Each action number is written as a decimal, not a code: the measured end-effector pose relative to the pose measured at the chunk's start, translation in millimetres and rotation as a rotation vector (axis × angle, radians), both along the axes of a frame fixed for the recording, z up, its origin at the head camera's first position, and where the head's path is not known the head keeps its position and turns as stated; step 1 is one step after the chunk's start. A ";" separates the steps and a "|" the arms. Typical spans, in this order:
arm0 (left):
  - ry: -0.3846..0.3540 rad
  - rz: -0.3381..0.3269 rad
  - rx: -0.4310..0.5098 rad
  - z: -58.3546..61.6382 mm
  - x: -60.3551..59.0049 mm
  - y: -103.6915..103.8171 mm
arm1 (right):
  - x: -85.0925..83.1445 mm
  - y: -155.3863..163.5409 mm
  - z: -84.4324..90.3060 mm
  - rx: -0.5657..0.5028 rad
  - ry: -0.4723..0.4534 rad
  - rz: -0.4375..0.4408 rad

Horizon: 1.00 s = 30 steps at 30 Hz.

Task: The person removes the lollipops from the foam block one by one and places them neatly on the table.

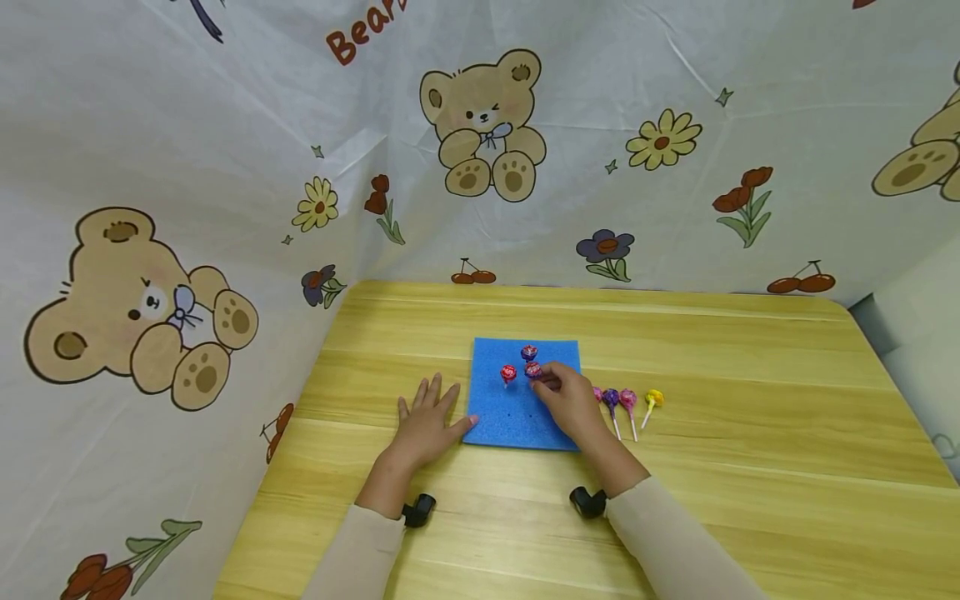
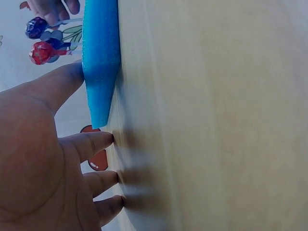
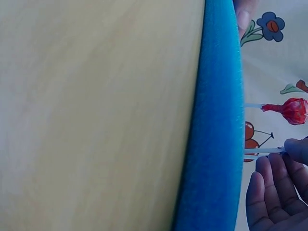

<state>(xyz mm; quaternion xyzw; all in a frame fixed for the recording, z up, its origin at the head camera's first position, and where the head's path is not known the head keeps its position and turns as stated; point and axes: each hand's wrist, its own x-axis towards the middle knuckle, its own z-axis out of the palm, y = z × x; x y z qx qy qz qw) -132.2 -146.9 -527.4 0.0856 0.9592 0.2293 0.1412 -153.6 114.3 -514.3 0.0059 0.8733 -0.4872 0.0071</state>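
Observation:
A blue foam block [image 1: 495, 425] lies on the table with lollipops standing in it by their sticks. My right hand [image 1: 570, 402] pinches a purple-and-red lollipop [image 1: 532, 370] between thumb and fingers; its white stick [image 3: 264, 150] meets the foam in the right wrist view. Behind it stands another purple-and-red lollipop [image 1: 529, 352], and a red lollipop [image 1: 508, 372] stands to the left. My left hand [image 1: 426, 427] rests on the table with fingers spread, its thumb touching the foam's left edge. Small dark holes show in the front part of the foam.
Right of the foam lie a purple lollipop [image 1: 611, 398], a pink lollipop [image 1: 628, 399] and a yellow lollipop [image 1: 655, 397]. Another pink one [image 1: 597, 393] is partly hidden by my right hand. A bear-print cloth [image 1: 570, 217] hangs behind the wooden table [image 1: 750, 400].

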 end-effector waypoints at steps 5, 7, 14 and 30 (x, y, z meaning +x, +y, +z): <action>-0.002 0.001 0.005 0.9 0.0 0.0 | 1.1 -0.3 2.6 -0.016 0.004 -0.007; -0.001 0.002 0.007 1.0 0.1 0.0 | 2.2 0.9 4.5 -0.027 0.005 -0.010; 0.001 0.000 0.003 1.1 0.2 0.3 | 7.3 9.0 9.4 -0.028 -0.014 -0.024; 0.004 -0.004 0.003 0.6 0.4 -0.1 | 17.7 34.7 16.5 -0.077 -0.030 -0.098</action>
